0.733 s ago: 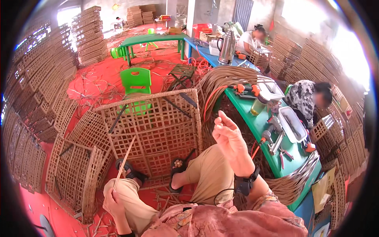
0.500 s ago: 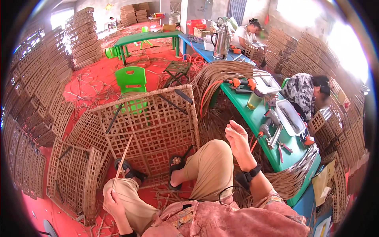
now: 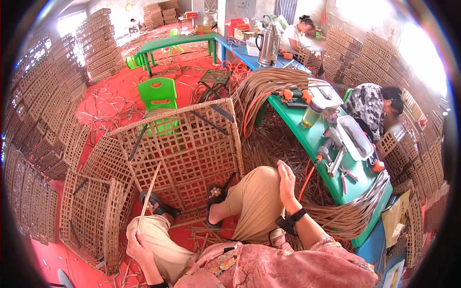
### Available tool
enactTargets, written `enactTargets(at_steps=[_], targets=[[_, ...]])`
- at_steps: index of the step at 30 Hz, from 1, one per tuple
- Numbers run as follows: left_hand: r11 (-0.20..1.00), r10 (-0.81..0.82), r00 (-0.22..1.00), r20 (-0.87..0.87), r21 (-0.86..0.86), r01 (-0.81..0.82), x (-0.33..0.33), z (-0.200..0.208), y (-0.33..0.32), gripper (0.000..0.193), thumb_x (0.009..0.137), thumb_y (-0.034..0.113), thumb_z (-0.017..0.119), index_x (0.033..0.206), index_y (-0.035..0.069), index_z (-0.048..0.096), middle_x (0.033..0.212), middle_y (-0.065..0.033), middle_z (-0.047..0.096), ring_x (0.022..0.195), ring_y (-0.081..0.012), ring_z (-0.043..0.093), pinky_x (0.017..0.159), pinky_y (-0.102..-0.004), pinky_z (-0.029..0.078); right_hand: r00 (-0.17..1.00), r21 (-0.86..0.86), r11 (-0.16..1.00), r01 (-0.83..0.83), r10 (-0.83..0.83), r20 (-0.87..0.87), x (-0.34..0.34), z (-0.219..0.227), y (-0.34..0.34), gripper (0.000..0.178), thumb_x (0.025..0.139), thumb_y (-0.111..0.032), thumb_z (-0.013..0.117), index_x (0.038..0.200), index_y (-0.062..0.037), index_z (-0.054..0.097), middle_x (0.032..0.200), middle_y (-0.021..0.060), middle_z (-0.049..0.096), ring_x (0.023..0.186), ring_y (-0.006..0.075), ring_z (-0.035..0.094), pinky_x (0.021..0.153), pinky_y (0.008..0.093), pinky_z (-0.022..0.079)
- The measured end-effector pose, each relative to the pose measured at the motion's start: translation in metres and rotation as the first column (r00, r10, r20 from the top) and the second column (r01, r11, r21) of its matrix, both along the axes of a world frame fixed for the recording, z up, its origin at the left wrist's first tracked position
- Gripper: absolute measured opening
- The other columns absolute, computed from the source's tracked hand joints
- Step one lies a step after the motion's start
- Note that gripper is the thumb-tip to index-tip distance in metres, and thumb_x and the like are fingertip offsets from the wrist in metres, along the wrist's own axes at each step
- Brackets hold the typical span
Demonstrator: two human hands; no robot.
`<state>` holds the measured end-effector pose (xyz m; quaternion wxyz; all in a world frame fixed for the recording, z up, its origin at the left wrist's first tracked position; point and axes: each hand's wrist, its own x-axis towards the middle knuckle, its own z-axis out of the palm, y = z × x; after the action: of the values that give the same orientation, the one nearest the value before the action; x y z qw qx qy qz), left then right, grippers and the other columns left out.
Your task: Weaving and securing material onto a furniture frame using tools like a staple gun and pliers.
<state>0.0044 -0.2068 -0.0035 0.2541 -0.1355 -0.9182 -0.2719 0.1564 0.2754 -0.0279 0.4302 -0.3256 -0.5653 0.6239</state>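
My left hand (image 3: pixel 140 248) rests by my left thigh, its fingers closed on the lower end of a thin tan rattan strip (image 3: pixel 150 193). The strip stands up at a slant in front of a large woven basket tray (image 3: pixel 185 158). That tray leans upright before my feet, its open-weave base toward me and dark bars across it. Beside my right knee, my right hand (image 3: pixel 287 186) is raised, seen edge-on with its fingers stretched out straight. Nothing shows in it. A dark band circles the wrist.
At right, a green table (image 3: pixel 353 185) holds power tools, pliers (image 3: pixel 346 180), a jar (image 3: pixel 313 114) and a white tray (image 3: pixel 354 139). Bundled strips (image 3: pixel 336 218) hang over its edge. More baskets (image 3: pixel 91 221) stand at left. A green chair (image 3: pixel 157 94) is behind. Two people work at right.
My right hand has dropped slightly and turned edge-on, its fingers straightening. The left hand and its strip have hardly moved. The view has shifted a little.
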Motion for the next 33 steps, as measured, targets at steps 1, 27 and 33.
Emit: enactTargets(at_steps=[1,27,33], targets=[[1.0,-0.01,0.999,-0.031,0.002,0.01,-0.001,-0.001,0.0,0.014,0.09,0.013,0.055,0.098,0.004,0.062,0.087,-0.0163,0.066,0.075,-0.0356,0.063,0.064,-0.0435,0.047,0.997,0.097,0.995,-0.025,0.017,0.077,0.0,-0.007,0.001,0.042,0.095,-0.025,0.055,0.128,0.0007,0.052,0.127,0.0105,0.056,0.119,0.02,0.05,0.102,0.0307,0.036],[0.998,0.058,0.998,-0.014,0.005,-0.058,-0.001,-0.008,-0.012,0.016,0.089,0.017,0.057,0.098,0.006,0.065,0.09,-0.0154,0.067,0.078,-0.0346,0.064,0.067,-0.042,0.05,0.897,0.295,0.946,-0.134,-0.01,0.441,-0.015,0.018,-0.008,0.038,0.089,-0.027,0.059,0.113,0.0023,0.063,0.107,0.0152,0.067,0.102,0.0213,0.061,0.091,0.0312,0.045],[0.999,0.034,0.995,-0.089,0.037,-0.031,-0.009,-0.017,-0.008,0.014,0.087,0.017,0.061,0.095,0.008,0.067,0.085,-0.0139,0.067,0.073,-0.0321,0.064,0.064,-0.0389,0.051,0.892,0.328,0.929,-0.172,0.006,0.452,-0.004,-0.005,0.011,0.035,0.094,-0.024,0.051,0.109,0.0046,0.064,0.113,0.0165,0.064,0.106,0.0256,0.059,0.094,0.0342,0.043]])
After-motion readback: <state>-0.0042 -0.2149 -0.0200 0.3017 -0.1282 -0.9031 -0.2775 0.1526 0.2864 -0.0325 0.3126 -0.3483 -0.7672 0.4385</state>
